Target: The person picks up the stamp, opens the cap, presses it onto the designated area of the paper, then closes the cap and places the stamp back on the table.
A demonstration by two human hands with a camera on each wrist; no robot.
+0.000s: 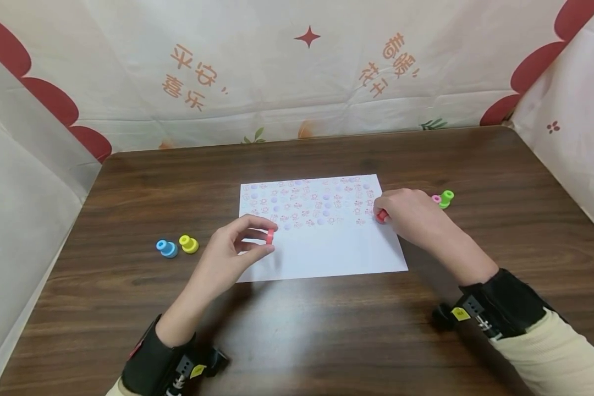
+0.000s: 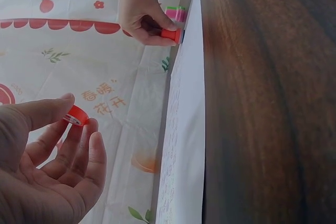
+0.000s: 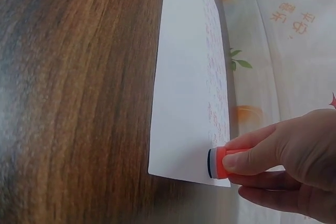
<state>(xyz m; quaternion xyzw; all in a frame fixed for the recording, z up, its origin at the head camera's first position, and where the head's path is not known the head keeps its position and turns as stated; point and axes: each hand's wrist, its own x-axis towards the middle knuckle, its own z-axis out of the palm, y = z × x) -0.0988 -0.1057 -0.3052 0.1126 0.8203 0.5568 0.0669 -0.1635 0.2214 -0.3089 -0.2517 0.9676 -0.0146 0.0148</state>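
Observation:
A white sheet of paper (image 1: 326,250) lies on the table, its far half covered with rows of small pink, red and purple prints. Near the sheet's right edge, my right hand (image 1: 408,214) grips a red toy stamp (image 3: 223,163) between thumb and fingers. In the right wrist view the stamp's dark-edged face is right at the paper, at the end of a printed row. My left hand (image 1: 232,247) pinches a small red cap (image 2: 79,115) between thumb and fingertips above the sheet's left part. The cap's hollow side shows in the left wrist view.
A blue stamp (image 1: 166,248) and a yellow stamp (image 1: 188,244) stand on the wooden table (image 1: 128,308) left of the paper. Beyond the right hand are a green stamp (image 1: 446,199) and a partly hidden pink stamp (image 1: 436,198). A printed cloth (image 1: 277,71) hangs behind the table.

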